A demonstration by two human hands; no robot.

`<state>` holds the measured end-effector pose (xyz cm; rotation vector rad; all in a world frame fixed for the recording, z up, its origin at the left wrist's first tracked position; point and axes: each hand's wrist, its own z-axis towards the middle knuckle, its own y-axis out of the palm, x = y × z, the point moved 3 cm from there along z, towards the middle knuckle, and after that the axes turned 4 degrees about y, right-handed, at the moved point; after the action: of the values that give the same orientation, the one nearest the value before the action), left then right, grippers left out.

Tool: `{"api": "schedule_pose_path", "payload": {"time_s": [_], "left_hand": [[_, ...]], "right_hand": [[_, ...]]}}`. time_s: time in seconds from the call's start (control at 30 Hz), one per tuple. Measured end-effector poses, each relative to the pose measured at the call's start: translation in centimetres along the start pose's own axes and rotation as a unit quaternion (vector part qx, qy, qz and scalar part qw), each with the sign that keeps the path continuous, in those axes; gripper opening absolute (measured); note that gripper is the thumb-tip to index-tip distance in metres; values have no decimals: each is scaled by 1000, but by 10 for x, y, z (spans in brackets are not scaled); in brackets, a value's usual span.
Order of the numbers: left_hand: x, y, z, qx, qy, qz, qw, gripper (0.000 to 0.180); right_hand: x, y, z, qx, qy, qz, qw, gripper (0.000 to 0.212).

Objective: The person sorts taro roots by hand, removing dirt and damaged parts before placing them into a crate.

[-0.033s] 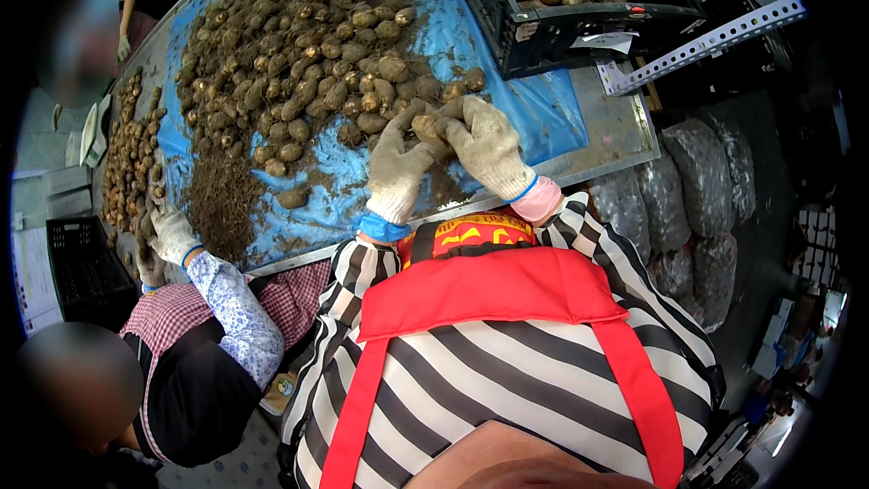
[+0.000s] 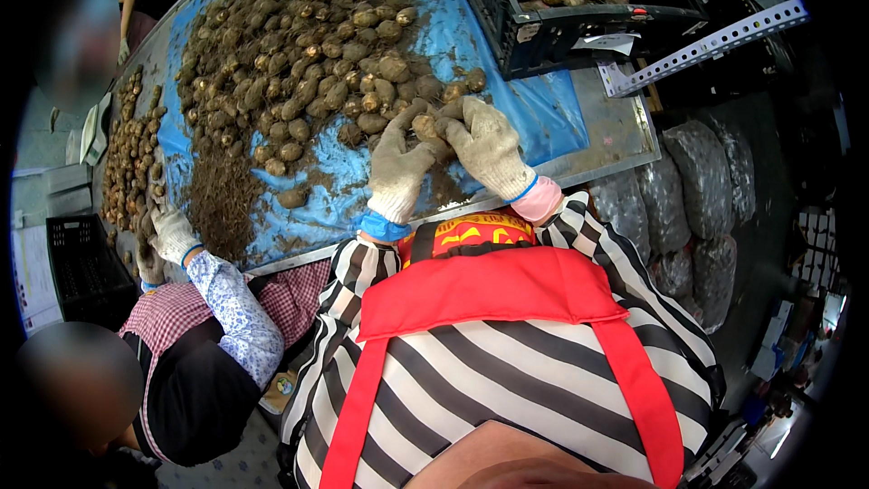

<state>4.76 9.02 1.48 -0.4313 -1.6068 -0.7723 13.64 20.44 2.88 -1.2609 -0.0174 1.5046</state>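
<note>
Both my hands wear dirty, pale knitted gloves and meet at the table's near edge. A small brown taro corm [image 2: 424, 127] sits between them, its paler face upward. My left hand [image 2: 399, 170] has its fingers closed round the corm's left side. From the right, my right hand [image 2: 489, 145] pinches at the same corm with bent fingers; their tips are partly hidden. Just beyond my hands spreads a large pile of hairy, soil-covered taro corms [image 2: 335, 45]. It lies on a blue plastic sheet [image 2: 539, 113] with loose dirt.
A black crate [image 2: 579, 32] of corms stands at the far right beside a perforated metal bar [image 2: 711, 45]. Filled plastic bags [image 2: 697, 172] are stacked right of the table. At left, a co-worker's gloved hands [image 2: 172, 234] work near more corms and a black crate [image 2: 86, 258].
</note>
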Motion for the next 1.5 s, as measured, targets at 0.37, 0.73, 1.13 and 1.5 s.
{"api": "schedule_pose_path", "payload": {"time_s": [0.37,0.73,1.13,1.5], "left_hand": [[38,8,7,-65,-36,-68,995,75],[19,3,9,-97,13,76,992,79],[-27,-22,-7,-109,-216,-373,896,66],[111,-159,13,116,43,198,972,47]], "right_hand": [[24,-22,49,-233,101,86,963,17],[35,8,32,-115,97,52,987,15],[74,4,7,-265,14,14,964,24],[70,-65,2,-234,182,26,955,25]]}}
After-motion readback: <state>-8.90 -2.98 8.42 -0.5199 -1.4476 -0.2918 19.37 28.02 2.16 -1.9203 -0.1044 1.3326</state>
